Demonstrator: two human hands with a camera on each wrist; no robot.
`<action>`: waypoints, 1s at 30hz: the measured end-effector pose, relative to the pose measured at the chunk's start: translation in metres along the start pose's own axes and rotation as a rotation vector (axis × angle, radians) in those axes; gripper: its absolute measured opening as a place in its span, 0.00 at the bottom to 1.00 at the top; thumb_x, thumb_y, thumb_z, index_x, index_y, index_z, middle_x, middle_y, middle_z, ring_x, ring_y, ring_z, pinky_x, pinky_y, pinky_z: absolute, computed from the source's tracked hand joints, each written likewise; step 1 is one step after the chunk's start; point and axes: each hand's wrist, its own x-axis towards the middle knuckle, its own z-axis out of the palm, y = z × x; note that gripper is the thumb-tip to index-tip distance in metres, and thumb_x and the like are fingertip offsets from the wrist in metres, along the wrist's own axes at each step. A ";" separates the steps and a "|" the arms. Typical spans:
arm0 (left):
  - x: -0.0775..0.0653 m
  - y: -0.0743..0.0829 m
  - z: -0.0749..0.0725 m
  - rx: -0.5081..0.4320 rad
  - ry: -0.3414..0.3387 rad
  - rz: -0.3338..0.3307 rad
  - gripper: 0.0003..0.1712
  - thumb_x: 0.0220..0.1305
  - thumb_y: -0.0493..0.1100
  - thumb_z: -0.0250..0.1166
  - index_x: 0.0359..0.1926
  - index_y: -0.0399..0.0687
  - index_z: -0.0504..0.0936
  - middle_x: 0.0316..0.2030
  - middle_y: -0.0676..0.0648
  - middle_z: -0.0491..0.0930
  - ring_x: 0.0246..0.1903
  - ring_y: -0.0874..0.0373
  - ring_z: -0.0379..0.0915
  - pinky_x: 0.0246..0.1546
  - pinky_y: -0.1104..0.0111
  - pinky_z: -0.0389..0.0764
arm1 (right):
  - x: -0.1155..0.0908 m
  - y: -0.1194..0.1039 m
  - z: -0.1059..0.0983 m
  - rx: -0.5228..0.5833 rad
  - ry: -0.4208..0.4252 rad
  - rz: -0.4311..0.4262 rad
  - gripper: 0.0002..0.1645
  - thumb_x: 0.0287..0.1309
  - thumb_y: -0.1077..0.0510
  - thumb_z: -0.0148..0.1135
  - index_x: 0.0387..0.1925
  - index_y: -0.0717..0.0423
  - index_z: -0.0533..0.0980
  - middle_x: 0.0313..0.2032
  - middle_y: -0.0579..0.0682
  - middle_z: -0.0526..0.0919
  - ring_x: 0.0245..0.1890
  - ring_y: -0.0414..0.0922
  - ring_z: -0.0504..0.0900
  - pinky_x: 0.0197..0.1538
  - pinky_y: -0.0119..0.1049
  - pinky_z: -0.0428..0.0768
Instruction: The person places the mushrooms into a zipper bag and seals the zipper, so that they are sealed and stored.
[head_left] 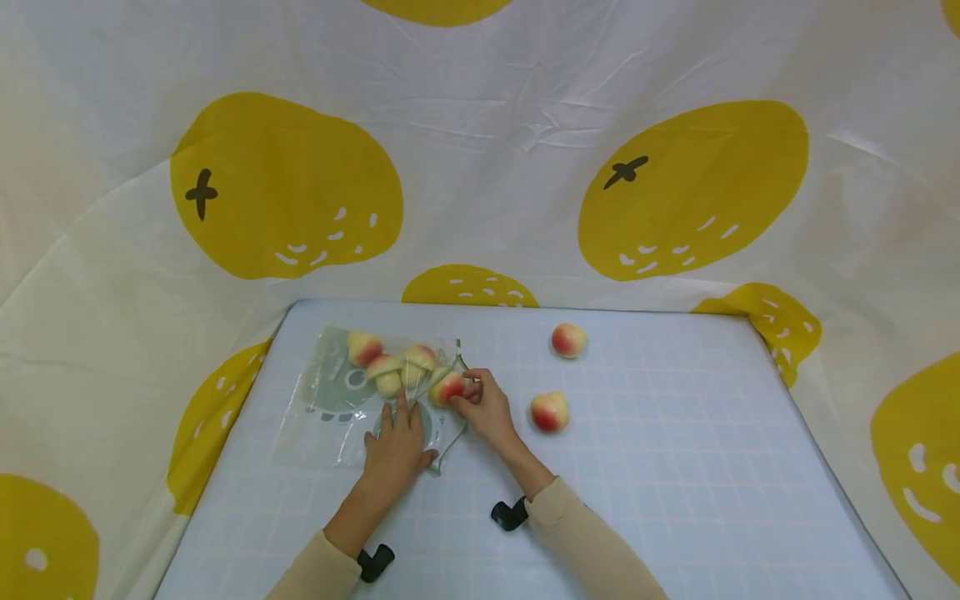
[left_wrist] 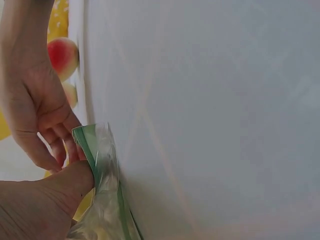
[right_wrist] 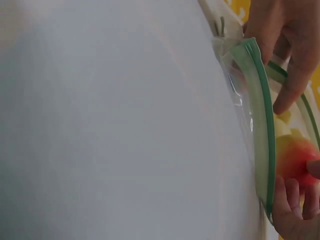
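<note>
A clear zip bag (head_left: 300,442) with a green-edged mouth lies on the left part of the table. Inside it are a red-and-yellow peach (head_left: 364,349) and two mushroom-shaped pieces (head_left: 386,373). My left hand (head_left: 393,454) rests on the bag, fingers spread and mostly straight, its thumb by the green edge (left_wrist: 86,145). At the bag's mouth my right hand (head_left: 489,410) pinches another peach (right_wrist: 296,155) between thumb and fingers. That peach sits between the two green edges in the right wrist view.
Two more peaches, one farther back (head_left: 569,340) and one nearer (head_left: 551,412), lie right of the bag on the pale checked table (head_left: 675,467). A white cloth with yellow fruit prints (head_left: 480,208) hangs behind it. Black wrist-worn pieces (head_left: 510,514) show at both wrists.
</note>
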 end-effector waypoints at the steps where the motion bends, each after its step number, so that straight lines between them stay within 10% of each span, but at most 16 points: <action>1: 0.000 0.000 0.000 0.003 0.000 0.001 0.52 0.48 0.58 0.80 0.64 0.29 0.70 0.71 0.27 0.58 0.63 0.28 0.62 0.39 0.32 0.75 | -0.001 0.000 0.001 0.016 -0.002 0.002 0.25 0.55 0.67 0.71 0.54 0.60 0.74 0.33 0.54 0.82 0.32 0.45 0.81 0.35 0.29 0.78; 17: 0.001 0.000 -0.002 0.005 -0.016 0.019 0.50 0.48 0.57 0.80 0.63 0.30 0.71 0.71 0.27 0.56 0.65 0.28 0.59 0.40 0.32 0.74 | -0.004 -0.017 -0.005 0.285 -0.304 -0.107 0.30 0.63 0.78 0.51 0.66 0.79 0.57 0.61 0.77 0.69 0.60 0.73 0.70 0.60 0.50 0.74; 30: 0.002 -0.002 0.001 -0.011 -0.007 0.023 0.50 0.47 0.57 0.80 0.62 0.31 0.71 0.71 0.27 0.56 0.66 0.29 0.58 0.39 0.32 0.74 | 0.011 -0.010 0.012 0.422 -0.419 0.105 0.37 0.62 0.80 0.46 0.72 0.71 0.53 0.70 0.69 0.63 0.67 0.68 0.63 0.63 0.56 0.69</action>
